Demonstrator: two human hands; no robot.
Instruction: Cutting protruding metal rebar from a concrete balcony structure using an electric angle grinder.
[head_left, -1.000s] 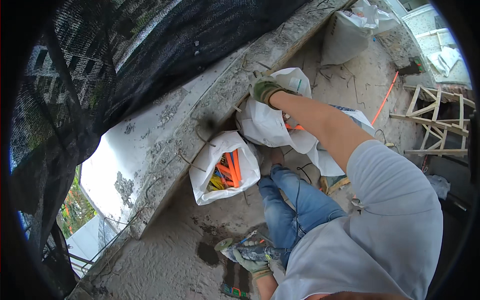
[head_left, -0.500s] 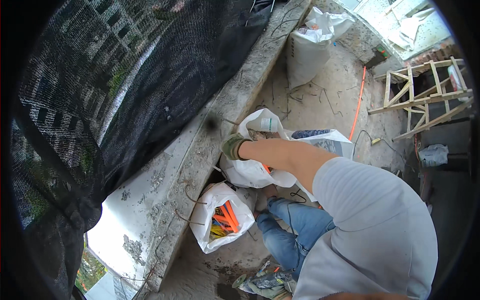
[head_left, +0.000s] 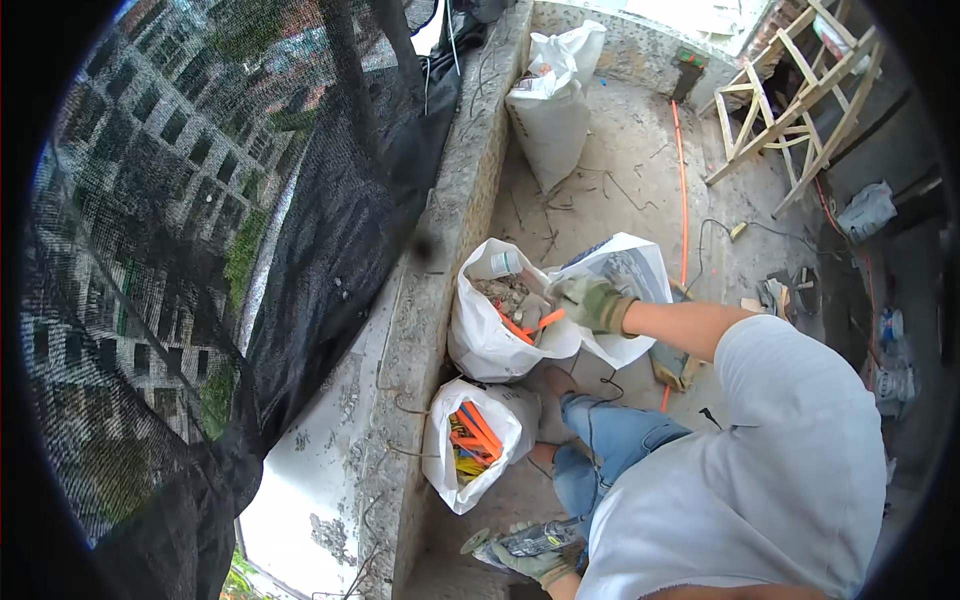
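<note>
In my gloved left hand (head_left: 540, 566), low in the view, is a dark angle grinder (head_left: 550, 536) with its round disc pointing left. My right hand (head_left: 594, 304), in a green-grey glove, is closed at the right rim of a white woven sack (head_left: 480, 335); its fingertips are partly hidden. Grey rubble (head_left: 510, 293) and pieces of orange pipe (head_left: 517, 328) fill that sack. Behind the right hand stands another open white sack (head_left: 640, 262). Nearer to me, a smaller white sack (head_left: 440, 465) holds orange pipe lengths (head_left: 478, 430) and yellow pieces.
A rough concrete ledge (head_left: 400, 330) runs along the left, with bent rebar sticking out and dark netting (head_left: 340, 230) beyond. A full white sack (head_left: 550, 125) leans farther off. Wooden trestles (head_left: 790, 95) stand at the far right. An orange conduit (head_left: 682, 190) and a cable (head_left: 705, 245) lie across the floor.
My right hand has moved from the left rim of the rubble sack to its right rim, uncovering the rubble. The view has turned, and the grinder in my left hand shows more fully.
</note>
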